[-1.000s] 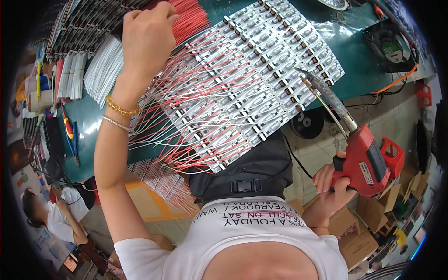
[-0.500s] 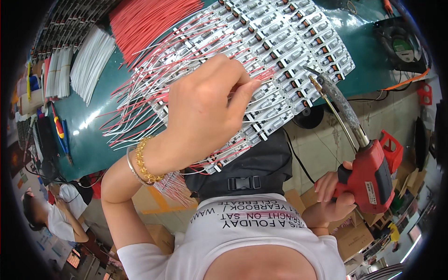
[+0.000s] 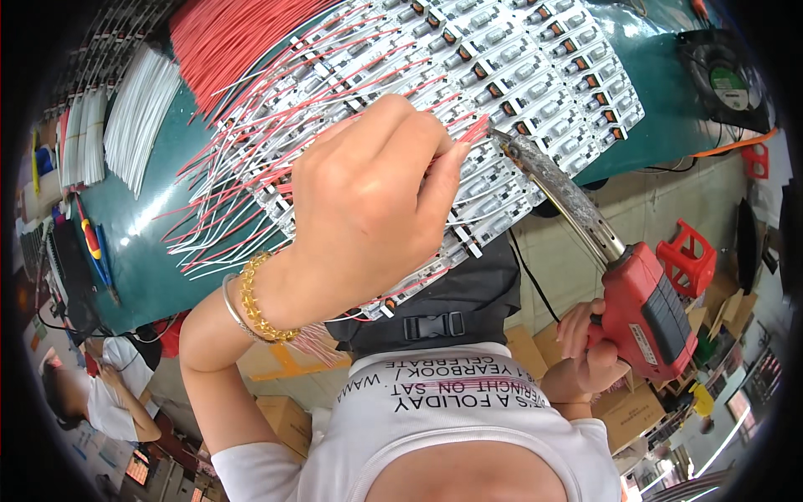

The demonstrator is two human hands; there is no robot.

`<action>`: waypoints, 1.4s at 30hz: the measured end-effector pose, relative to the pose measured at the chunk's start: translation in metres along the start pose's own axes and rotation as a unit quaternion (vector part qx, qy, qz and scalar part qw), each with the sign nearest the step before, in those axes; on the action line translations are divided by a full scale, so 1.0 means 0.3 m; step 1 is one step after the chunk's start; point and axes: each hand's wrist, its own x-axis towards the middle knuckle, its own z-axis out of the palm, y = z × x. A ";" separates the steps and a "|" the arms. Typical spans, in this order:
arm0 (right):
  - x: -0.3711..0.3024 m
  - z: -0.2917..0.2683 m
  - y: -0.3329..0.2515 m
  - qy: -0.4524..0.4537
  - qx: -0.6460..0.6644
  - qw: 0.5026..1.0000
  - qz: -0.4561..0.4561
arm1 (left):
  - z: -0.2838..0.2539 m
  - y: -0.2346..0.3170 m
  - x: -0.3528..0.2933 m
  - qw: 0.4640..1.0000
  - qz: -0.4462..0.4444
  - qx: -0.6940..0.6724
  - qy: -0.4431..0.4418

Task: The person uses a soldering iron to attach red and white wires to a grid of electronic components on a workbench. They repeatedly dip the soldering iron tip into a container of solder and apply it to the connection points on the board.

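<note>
Since the last half second, the iron [image 3: 648,314] has swung leftward over the board [image 3: 544,92], its tip coming up close to the left hand [image 3: 372,188], while that hand has kept nearly the same spot above the board's middle. From my end I see the left hand curled closed, thumb and forefinger pinching red strands [image 3: 476,129] whose ends stick out toward the tip. I cannot tell whether tip and strands touch. The right hand [image 3: 590,347] is wrapped around the iron's handle, below and right of the board, and a thin tube runs alongside the shaft.

Red and white wires [image 3: 205,251] fan across the left part of the board and spill past its left edge. I have a red pile [image 3: 242,50] just beside the board's upper left and a white bundle [image 3: 142,121] farther left of it. Pliers [image 3: 89,240] lie well left of the board on the green table [image 3: 138,280]. I make out a fan [image 3: 729,85] right of the board, a red stool [image 3: 686,258] below and right of it, and a co-worker [image 3: 113,410] well apart, lower left of it.
</note>
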 end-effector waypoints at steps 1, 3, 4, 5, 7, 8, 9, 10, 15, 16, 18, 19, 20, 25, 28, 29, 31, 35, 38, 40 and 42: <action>-0.001 0.000 0.000 0.000 -0.007 1.000 0.002 | 0.005 -0.003 -0.001 1.000 0.005 0.001 0.002; 0.007 0.005 -0.017 -0.004 -0.018 1.000 0.011 | 0.009 -0.007 -0.002 1.000 0.014 0.004 0.004; 0.002 0.002 -0.012 0.003 -0.010 1.000 0.000 | 0.010 -0.009 -0.003 1.000 0.017 0.006 0.004; -0.007 -0.005 -0.002 0.011 -0.003 1.000 -0.011 | 0.010 -0.011 -0.004 1.000 0.021 0.008 0.003; -0.008 -0.005 -0.001 0.013 0.008 1.000 -0.022 | 0.009 -0.012 -0.005 1.000 0.021 0.011 0.002; 0.000 0.001 -0.010 0.008 0.012 1.000 -0.021 | 0.008 -0.012 -0.006 1.000 0.021 0.013 0.002; 0.004 0.004 -0.014 0.004 0.015 1.000 -0.021 | 0.008 -0.010 -0.006 1.000 0.019 0.012 0.002; 0.002 0.006 -0.011 0.011 0.009 1.000 -0.023 | 0.009 -0.009 -0.006 1.000 0.016 0.011 0.003; 0.000 0.001 -0.002 0.011 0.005 1.000 -0.028 | 0.008 -0.002 -0.003 1.000 0.019 0.017 0.003; 0.001 0.001 -0.003 0.014 0.009 0.999 -0.027 | 0.000 0.005 -0.004 0.999 0.013 0.029 -0.003; 0.001 0.001 -0.005 0.022 0.016 0.999 -0.026 | -0.014 0.007 0.001 0.996 0.048 0.070 0.023; 0.000 -0.007 -0.007 0.018 0.017 0.999 -0.028 | -0.026 0.000 0.004 0.990 0.089 0.099 0.055; 0.000 -0.020 -0.008 0.014 0.019 0.999 -0.029 | -0.034 0.006 0.008 0.989 0.094 0.099 0.064; -0.021 -0.033 -0.008 0.018 0.016 0.999 -0.030 | -0.023 0.062 -0.015 0.999 0.019 0.019 0.026; -0.034 -0.058 0.004 -0.008 -0.001 0.999 -0.039 | 0.013 0.061 -0.029 0.999 -0.004 0.027 0.018; -0.047 -0.067 0.011 -0.010 -0.007 0.999 -0.033 | 0.020 0.059 -0.031 0.999 -0.011 0.036 0.020; -0.063 -0.089 0.031 -0.007 -0.023 0.999 -0.029 | 0.025 0.060 -0.030 0.999 -0.012 0.038 0.031; -0.074 -0.130 0.064 -0.017 -0.063 0.997 -0.043 | 0.028 0.057 -0.032 0.999 -0.008 0.035 0.033; -0.076 -0.098 0.057 0.022 -0.056 0.998 -0.030 | 0.036 0.055 -0.030 0.999 -0.001 0.030 0.040; -0.063 -0.064 0.033 0.035 -0.062 0.997 -0.022 | 0.036 0.056 -0.028 0.999 -0.001 0.036 0.039; -0.064 -0.059 0.032 0.046 -0.073 0.996 -0.028 | 0.035 0.055 -0.028 0.998 0.001 0.040 0.039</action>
